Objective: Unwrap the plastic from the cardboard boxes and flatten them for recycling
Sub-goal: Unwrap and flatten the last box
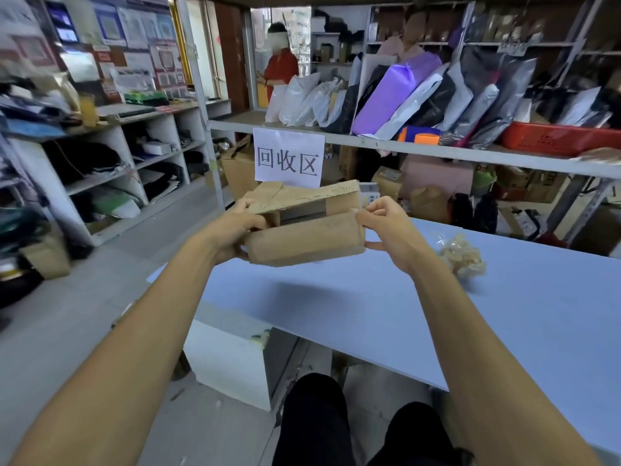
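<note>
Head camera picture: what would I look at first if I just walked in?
Most likely the cardboard box, held up in the middle above the blue table, with the left hand gripping one end and the right hand pinching the other. Just behind it, a white paper sign hangs from the shelf edge. A crumpled wad of plastic lies on the table to the right.

- Floor (111, 297): grey, smooth.
- Pale blue surface (437, 307) runs across the right side.
- Metal shelf (369, 142) behind it carries leaning grey, black and purple parcels and a red basket (564, 139).
- Paper sign (288, 158) hangs from the shelf edge.
- White cubby unit (134, 169) stands left, beneath a wall of posted notices (134, 35).
</note>
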